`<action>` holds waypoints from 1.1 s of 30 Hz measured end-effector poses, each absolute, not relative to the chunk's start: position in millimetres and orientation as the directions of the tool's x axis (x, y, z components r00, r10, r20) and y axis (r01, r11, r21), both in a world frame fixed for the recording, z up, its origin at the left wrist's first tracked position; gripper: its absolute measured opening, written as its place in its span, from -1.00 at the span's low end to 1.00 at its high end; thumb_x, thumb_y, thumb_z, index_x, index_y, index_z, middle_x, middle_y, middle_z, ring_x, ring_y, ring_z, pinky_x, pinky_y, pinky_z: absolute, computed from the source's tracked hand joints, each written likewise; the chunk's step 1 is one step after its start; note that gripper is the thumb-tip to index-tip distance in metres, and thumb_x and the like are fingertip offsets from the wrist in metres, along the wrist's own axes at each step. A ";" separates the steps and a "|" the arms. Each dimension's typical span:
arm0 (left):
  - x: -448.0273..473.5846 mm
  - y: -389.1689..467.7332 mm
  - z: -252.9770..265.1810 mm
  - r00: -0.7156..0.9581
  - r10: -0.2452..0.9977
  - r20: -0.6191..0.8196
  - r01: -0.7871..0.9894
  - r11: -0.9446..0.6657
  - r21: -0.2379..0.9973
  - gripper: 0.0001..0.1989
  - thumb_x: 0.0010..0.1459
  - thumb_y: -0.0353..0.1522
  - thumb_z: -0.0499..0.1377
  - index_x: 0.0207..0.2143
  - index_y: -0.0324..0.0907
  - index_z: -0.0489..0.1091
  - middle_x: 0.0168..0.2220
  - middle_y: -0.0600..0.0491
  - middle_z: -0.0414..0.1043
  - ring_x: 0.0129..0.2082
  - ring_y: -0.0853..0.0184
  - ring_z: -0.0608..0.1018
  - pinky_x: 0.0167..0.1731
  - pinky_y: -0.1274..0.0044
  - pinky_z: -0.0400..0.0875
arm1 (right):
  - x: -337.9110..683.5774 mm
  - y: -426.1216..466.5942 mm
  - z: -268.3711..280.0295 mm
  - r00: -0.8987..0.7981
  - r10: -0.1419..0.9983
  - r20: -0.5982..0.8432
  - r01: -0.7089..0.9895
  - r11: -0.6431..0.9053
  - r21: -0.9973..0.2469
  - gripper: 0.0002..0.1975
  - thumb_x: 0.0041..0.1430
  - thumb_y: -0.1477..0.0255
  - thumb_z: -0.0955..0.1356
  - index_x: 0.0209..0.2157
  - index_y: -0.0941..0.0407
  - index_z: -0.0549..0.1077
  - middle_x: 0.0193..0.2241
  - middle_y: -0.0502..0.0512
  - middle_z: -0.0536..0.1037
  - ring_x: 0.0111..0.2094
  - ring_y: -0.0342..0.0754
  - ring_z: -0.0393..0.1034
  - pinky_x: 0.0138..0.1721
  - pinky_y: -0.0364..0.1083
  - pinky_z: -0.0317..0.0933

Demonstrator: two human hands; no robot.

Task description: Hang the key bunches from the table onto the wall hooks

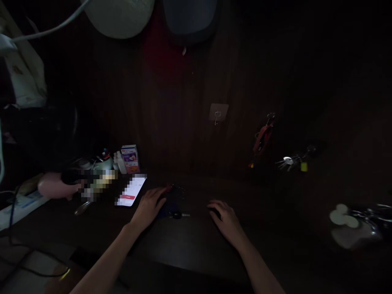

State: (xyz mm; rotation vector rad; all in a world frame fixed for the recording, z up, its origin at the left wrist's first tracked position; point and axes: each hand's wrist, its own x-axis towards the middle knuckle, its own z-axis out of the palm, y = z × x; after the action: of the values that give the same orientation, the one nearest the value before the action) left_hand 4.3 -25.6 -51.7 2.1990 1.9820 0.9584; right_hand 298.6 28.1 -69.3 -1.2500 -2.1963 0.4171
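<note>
My left hand lies on a dark wooden surface, fingers stretched out and apart from the thumb. Just right of it are a key with a dark head and a small metal chain whose far end is too dark to make out. A dark blue item shows faintly beside the thumb. My right hand rests on the same surface, palm down, fingers loosely bent and thumb apart, holding nothing visible. Left of my left hand a phone lies with its screen lit.
At the back left stand a small box and white bottles. A pink hair dryer lies farther left. On the back wall are a hook, a red strap and a bunch of keys. Bags hang above.
</note>
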 end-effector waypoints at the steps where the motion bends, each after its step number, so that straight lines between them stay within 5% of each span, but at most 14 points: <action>1: 7.5 -24.1 -52.8 0.009 0.915 0.404 0.902 -0.181 0.391 -0.61 0.26 -0.25 -0.03 0.13 -0.02 0.20 0.10 0.03 0.33 0.10 0.22 0.34 0.07 0.28 0.26 | 298.6 28.4 -69.8 -0.399 0.856 0.330 0.679 0.518 -0.521 -0.78 0.16 0.43 0.22 -0.22 0.01 0.46 -0.08 0.09 0.47 0.00 0.02 0.32 0.02 0.11 0.13; 8: 56.1 -17.9 -50.6 0.209 0.941 0.267 0.926 -0.278 0.255 -0.48 0.23 -0.06 -0.07 0.13 -0.13 0.23 0.19 -0.10 0.22 0.24 0.07 0.14 0.17 0.06 -0.02 | 298.5 28.2 -70.3 -0.397 0.852 0.341 0.687 0.522 -0.505 -0.78 0.16 0.42 0.23 -0.22 -0.01 0.46 -0.09 0.06 0.48 0.00 0.01 0.32 0.02 0.10 0.14; 14: 82.9 -25.8 -41.5 0.393 0.889 0.236 0.831 -0.453 0.321 -0.57 0.24 -0.11 -0.04 0.08 -0.05 0.27 0.17 0.00 0.27 0.25 0.13 0.14 0.19 0.12 -0.02 | 300.0 29.2 -72.2 -0.413 0.842 0.347 0.683 0.538 -0.494 -0.79 0.17 0.42 0.23 -0.21 0.01 0.46 -0.08 0.07 0.48 0.01 0.01 0.31 0.02 0.08 0.15; 18: 83.7 -28.8 -38.9 0.487 0.839 0.241 0.760 -0.544 0.355 -0.57 0.21 -0.15 0.04 0.12 -0.03 0.22 0.20 0.01 0.21 0.25 0.18 0.15 0.20 0.20 0.03 | 299.7 25.4 -68.4 -0.449 0.828 0.337 0.676 0.561 -0.477 -0.66 0.18 0.43 0.22 0.00 -0.05 0.35 0.00 0.07 0.42 0.05 0.00 0.27 0.05 0.10 0.12; 21: 79.0 -30.6 -41.9 0.462 0.838 0.289 0.757 -0.543 0.364 -0.55 0.20 -0.21 0.08 0.13 -0.04 0.18 0.23 -0.03 0.14 0.22 0.20 0.20 0.18 0.26 0.12 | 298.0 21.0 -65.0 -0.516 0.788 0.336 0.668 0.616 -0.418 -0.62 0.18 0.42 0.23 0.04 -0.09 0.32 0.06 0.06 0.37 0.10 0.01 0.21 0.10 0.11 0.07; 26: 67.6 -29.1 -51.1 0.286 0.885 0.367 0.823 -0.423 0.379 -0.62 0.23 -0.27 0.04 0.10 -0.12 0.22 0.18 -0.06 0.22 0.15 0.23 0.32 0.11 0.35 0.26 | 296.4 20.0 -63.5 -0.489 0.816 0.309 0.681 0.578 -0.449 -0.84 0.19 0.36 0.25 -0.23 0.01 0.43 -0.03 0.09 0.44 0.06 0.03 0.25 0.05 0.10 0.11; 33: 51.1 -26.0 -44.0 0.142 0.918 0.370 0.879 -0.289 0.380 -0.75 0.27 -0.29 -0.05 -0.16 -0.06 0.40 -0.18 0.09 0.53 -0.21 0.30 0.56 -0.15 0.46 0.39 | 297.7 23.7 -67.0 -0.407 0.857 0.315 0.663 0.515 -0.544 -0.90 0.18 0.43 0.22 -0.36 0.05 0.36 -0.10 0.10 0.48 -0.01 0.01 0.31 0.00 0.04 0.14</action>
State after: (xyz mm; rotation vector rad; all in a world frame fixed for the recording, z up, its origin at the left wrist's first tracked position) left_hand 51.1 -26.0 -44.0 2.3180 1.8283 0.8403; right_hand 297.7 23.7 -67.0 -1.2353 -2.1951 0.4523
